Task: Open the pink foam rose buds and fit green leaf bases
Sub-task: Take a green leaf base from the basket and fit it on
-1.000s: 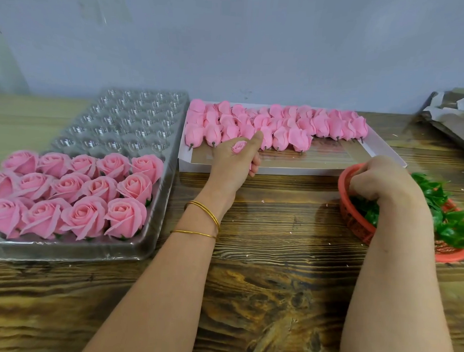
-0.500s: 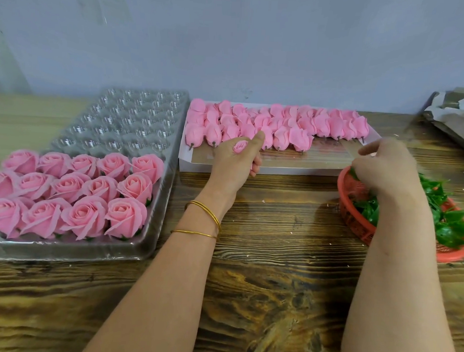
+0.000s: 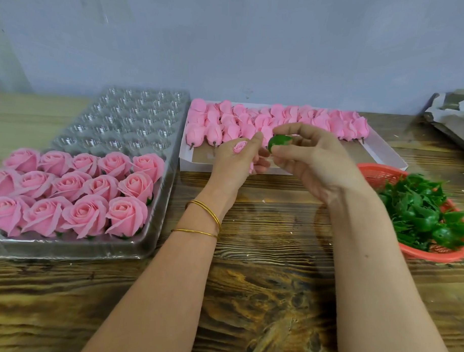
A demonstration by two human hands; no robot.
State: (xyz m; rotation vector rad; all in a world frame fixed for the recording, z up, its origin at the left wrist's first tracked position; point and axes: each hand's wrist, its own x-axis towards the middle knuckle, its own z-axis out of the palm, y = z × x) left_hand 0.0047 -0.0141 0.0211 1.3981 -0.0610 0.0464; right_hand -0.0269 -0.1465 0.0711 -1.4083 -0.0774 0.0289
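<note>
Left hand [image 3: 234, 162] curls round a pink foam rose bud [image 3: 239, 146], right hand [image 3: 313, 160] pinches a green leaf base [image 3: 279, 141] — both look featherlight and crushable, so I'd grip the bud low, gently.

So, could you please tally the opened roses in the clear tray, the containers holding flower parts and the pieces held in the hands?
Opened roses: 14
Containers, namely clear tray, white box, red basket: 3
Held pieces, namely rose bud in left hand, leaf base in right hand: 2
Total: 19
</note>
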